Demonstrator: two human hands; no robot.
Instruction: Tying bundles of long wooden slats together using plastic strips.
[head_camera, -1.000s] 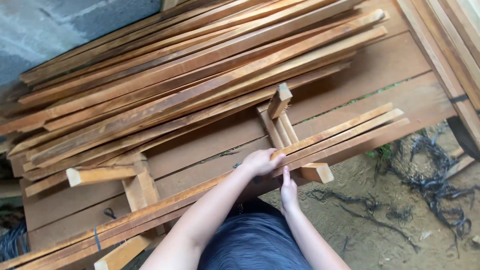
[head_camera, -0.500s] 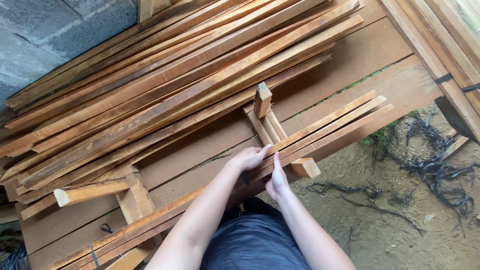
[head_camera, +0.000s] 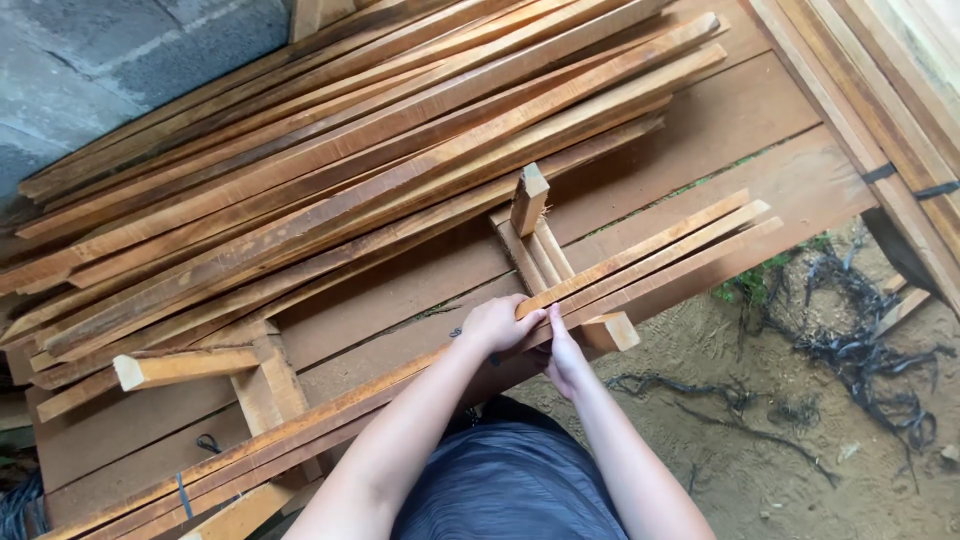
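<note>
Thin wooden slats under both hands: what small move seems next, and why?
Probably nudge the long thin wooden slats sideways until flush. The left hand grips their top edge, the right hand presses their near side, and their far ends sit staggered on the short wooden crosspiece.

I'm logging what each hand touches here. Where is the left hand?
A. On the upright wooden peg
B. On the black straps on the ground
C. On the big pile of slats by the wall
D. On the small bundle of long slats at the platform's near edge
D: the left hand grips the bundle of long slats, with the right hand just beneath it.
</note>
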